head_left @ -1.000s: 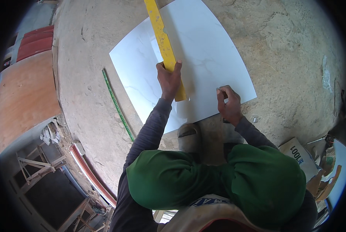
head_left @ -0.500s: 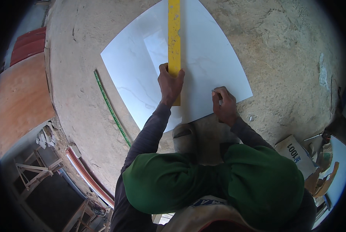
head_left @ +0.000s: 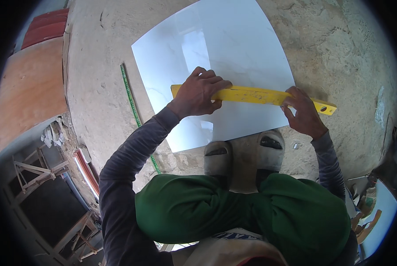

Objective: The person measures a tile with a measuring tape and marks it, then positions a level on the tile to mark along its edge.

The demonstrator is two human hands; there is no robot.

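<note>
A large glossy white tile (head_left: 247, 48) with faint grey veining lies on the concrete in front of my feet. Across its nearer part runs a long yellow spirit level (head_left: 251, 94), roughly sideways, with its holed right end reaching past the tile's edge. My left hand (head_left: 200, 92) grips the level near its left end, fingers over the far edge and thumb at the near side. Farther right, my right hand (head_left: 305, 114) is closed around the level by the tile's right edge. Whether a small piece is also in that hand is hidden.
A green tape-like strip (head_left: 130, 95) lies on the floor left of the tile. My sandalled feet (head_left: 269, 150) are at its near edge, with a small pale piece (head_left: 295, 146) to their right. Brown board (head_left: 32, 93) stands far left; torn cardboard (head_left: 369, 226) lies lower right.
The level has turned from pointing away from me to lying sideways across the tile. My right hand has moved right and up and taken hold of it; my left hand has shifted its grip.
</note>
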